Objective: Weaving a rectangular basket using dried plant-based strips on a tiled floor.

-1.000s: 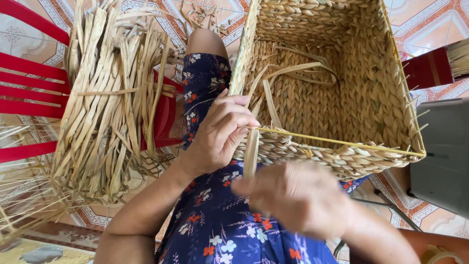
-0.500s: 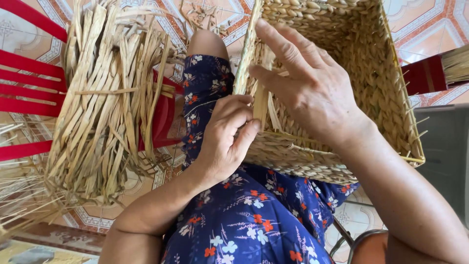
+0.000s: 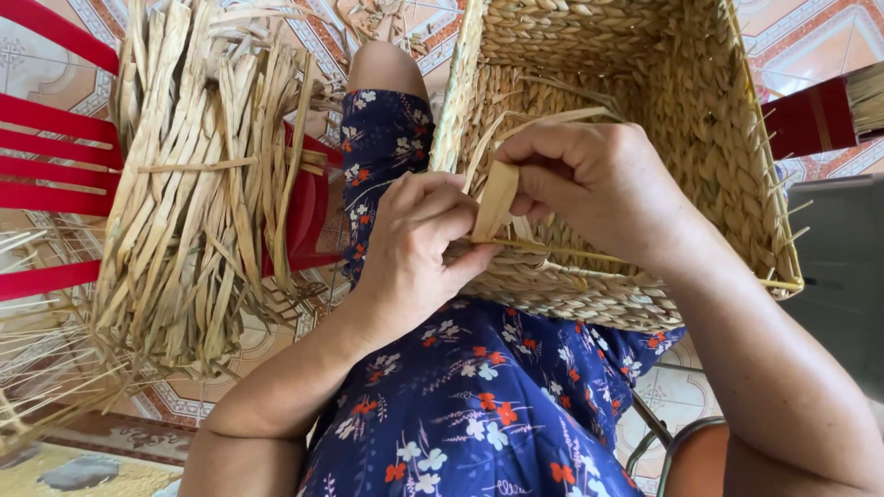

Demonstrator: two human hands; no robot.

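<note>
Hands (image 3: 516,216) pinch strip (image 3: 495,201) (flat, dry) at basket (image 3: 727,175) rim.

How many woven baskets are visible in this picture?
1: a rectangular tan woven straw basket rests on the person's lap, in the upper right. The left hand and the right hand hold a flat straw strip at its near rim. Others may lie outside the view.

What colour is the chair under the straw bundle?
Red chair, clearest in the head view.
</note>
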